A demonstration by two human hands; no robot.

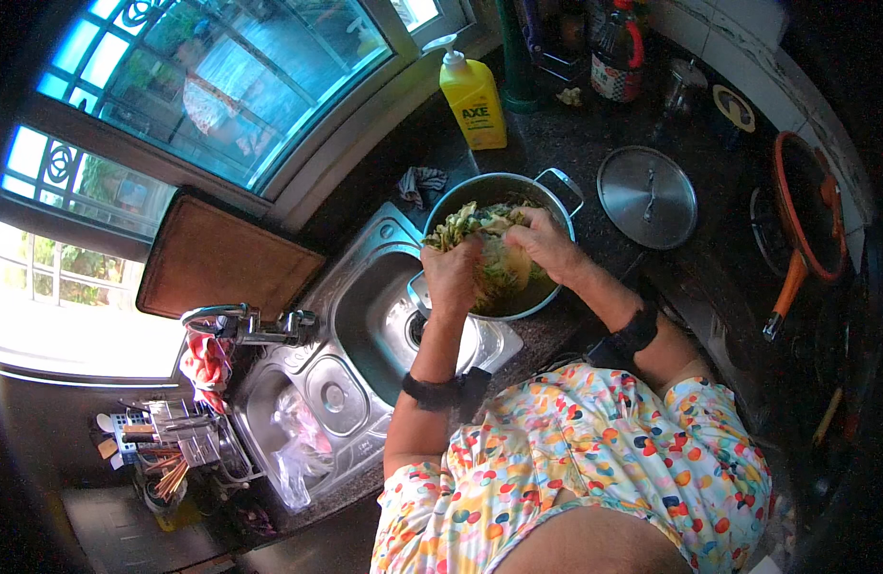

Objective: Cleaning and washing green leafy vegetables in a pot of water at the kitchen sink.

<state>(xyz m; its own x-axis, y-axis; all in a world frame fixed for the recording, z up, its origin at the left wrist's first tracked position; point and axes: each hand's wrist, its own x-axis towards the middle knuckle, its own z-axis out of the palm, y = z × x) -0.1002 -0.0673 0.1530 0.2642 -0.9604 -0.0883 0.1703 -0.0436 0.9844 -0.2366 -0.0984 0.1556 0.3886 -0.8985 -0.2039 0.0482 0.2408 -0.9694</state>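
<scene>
A wide two-handled metal pot (568,224) holds yellowish-green liquid and leafy greens. Over it, my left hand (453,271) is closed on a bunch of wet leafy greens (452,228) at the pot's left side. My right hand (542,242) grips the same mass of greens from the right, its fingers curled inward. Part of the greens sits lower in the liquid, between and below the hands. Straps circle both forearms. The pot stands on the dark counter and partly overhangs the steel sink.
A steel sink (373,316) with a faucet (251,326) lies left of the pot. Behind stand a yellow soap bottle (477,107) and a crumpled cloth (421,185). A metal lid (647,197) and an orange-rimmed pan (807,208) are at right. A cutting board (222,258) leans by the window.
</scene>
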